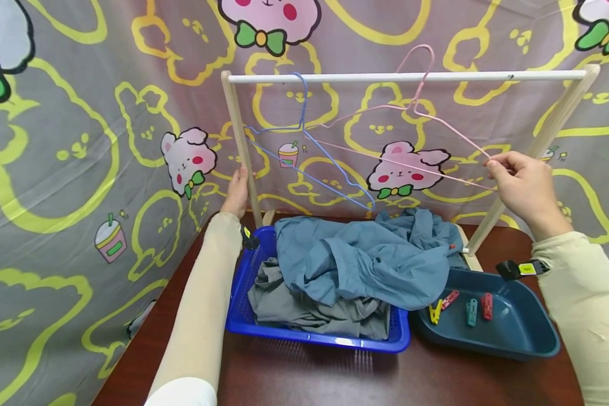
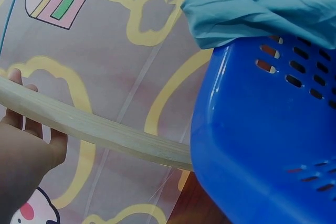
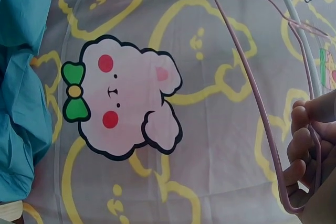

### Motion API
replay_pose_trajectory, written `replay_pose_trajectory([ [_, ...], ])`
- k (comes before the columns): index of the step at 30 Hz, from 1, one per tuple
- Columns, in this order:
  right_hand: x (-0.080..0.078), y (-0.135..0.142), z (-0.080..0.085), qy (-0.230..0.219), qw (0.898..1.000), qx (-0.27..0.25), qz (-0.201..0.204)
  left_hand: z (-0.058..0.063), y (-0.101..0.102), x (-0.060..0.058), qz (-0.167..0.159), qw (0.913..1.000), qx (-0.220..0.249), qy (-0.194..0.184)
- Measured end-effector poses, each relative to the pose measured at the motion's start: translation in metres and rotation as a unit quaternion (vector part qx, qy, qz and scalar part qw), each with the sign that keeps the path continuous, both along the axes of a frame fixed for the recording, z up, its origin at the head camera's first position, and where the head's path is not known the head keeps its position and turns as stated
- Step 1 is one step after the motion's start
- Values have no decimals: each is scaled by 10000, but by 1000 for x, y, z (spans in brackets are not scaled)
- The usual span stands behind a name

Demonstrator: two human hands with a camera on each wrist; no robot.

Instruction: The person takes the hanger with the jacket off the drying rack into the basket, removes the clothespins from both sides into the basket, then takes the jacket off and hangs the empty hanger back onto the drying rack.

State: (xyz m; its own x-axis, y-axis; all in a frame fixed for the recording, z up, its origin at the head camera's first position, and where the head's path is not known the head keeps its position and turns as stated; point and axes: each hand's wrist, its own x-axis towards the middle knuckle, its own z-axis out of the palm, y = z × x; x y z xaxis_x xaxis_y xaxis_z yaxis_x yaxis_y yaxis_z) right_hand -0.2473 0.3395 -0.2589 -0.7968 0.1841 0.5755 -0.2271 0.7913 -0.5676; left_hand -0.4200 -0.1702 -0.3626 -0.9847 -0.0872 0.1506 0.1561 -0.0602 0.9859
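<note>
A pink hanger [image 1: 451, 127] hangs by its hook over the white bar [image 1: 487, 76] of a small clothes rack. My right hand [image 1: 524, 189] pinches its right end; in the right wrist view, the fingers [image 3: 300, 142] curl around the pink wire. To the left, a blue hanger [image 1: 330, 155] hangs on the same bar. My left hand [image 1: 237, 192] holds the rack's left wooden post [image 1: 243, 141]. Its fingers pass behind that post [image 2: 105, 129] in the left wrist view, with some fingertips showing past the far edge. The thumb there is hidden.
Below the rack, a blue plastic basket [image 1: 314, 335] holds grey clothing [image 1: 304, 310] and blue-grey clothing [image 1: 355, 254], which drapes over its right rim. Beside it, a dark teal basin [image 1: 528, 332] contains several clothespins [image 1: 487, 306]. A patterned curtain [image 1: 147, 304] hangs behind the brown table [image 1: 284, 378].
</note>
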Motion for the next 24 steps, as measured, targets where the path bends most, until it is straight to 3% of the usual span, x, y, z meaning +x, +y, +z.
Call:
replay_pose_trajectory([
  [24,-8,-8,-12,-531,9973,412,304,0,-1,0,32,10000,71,20],
])
